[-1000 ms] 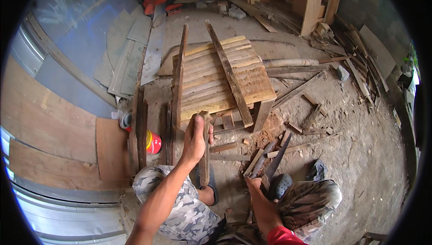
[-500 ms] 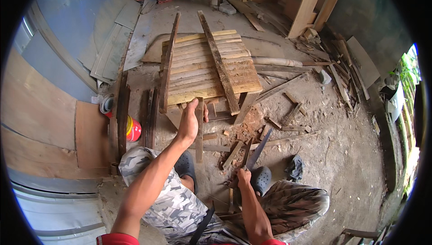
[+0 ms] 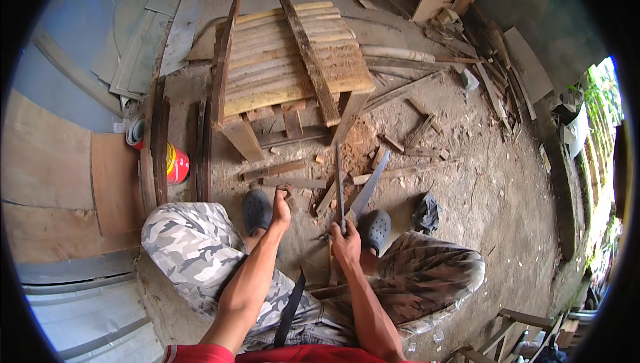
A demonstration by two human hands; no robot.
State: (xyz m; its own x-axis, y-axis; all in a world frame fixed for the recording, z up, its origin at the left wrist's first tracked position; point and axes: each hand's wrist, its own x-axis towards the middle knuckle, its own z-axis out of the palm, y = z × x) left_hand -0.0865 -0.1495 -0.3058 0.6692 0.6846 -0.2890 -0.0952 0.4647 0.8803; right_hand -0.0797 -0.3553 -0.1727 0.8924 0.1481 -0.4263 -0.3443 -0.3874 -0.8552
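My left hand (image 3: 280, 215) is closed above the left shoe, around a short-looking piece of wood (image 3: 288, 193). That piece points almost end-on, so its length is hidden. In my right hand (image 3: 346, 243) is the handle end of a long, thin dark blade (image 3: 339, 180), seen nearly edge-on and pointing away from me; its exact kind is unclear. Right beside it a handsaw (image 3: 371, 186) lies on the floor, its handle partly hidden by that hand. Beyond both hands stands a slatted wooden bench (image 3: 277, 56), with two long dark battens (image 3: 303, 50) across its top.
Wood offcuts (image 3: 417, 130) and chips litter the floor before the bench. A red and yellow can (image 3: 177, 165) stands left by dark planks (image 3: 201, 156). A crumpled black bag (image 3: 427, 212) lies right of my right shoe (image 3: 375, 231). Scrap wood (image 3: 497, 90) lines the right wall.
My left hand has come back from the bench edge toward me, tilting the wood strip it held upright. My right hand has raised the blade and turned it away from me. The view has tipped down.
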